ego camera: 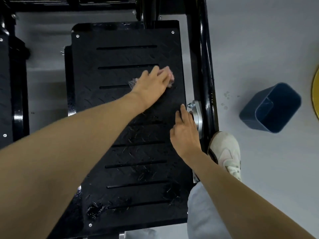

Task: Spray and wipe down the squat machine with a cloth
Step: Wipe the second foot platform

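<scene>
Black diamond-tread footplate (120,57) of the squat machine fills the middle of the view, slotted and streaked with wet patches (96,209) near its lower end, with the glossy black frame tube (203,57) just beside its right edge. Left hand (151,83) lies flat, fingers spread, pressing a pinkish cloth (170,75) onto the upper right part of the plate. Right hand (185,135) rests with relaxed fingers on the plate's right edge beside a silver bearing mount (198,118), holding nothing, while a dark blue bin (271,107) and a white sneaker (226,152) sit on the grey floor (259,40).
</scene>
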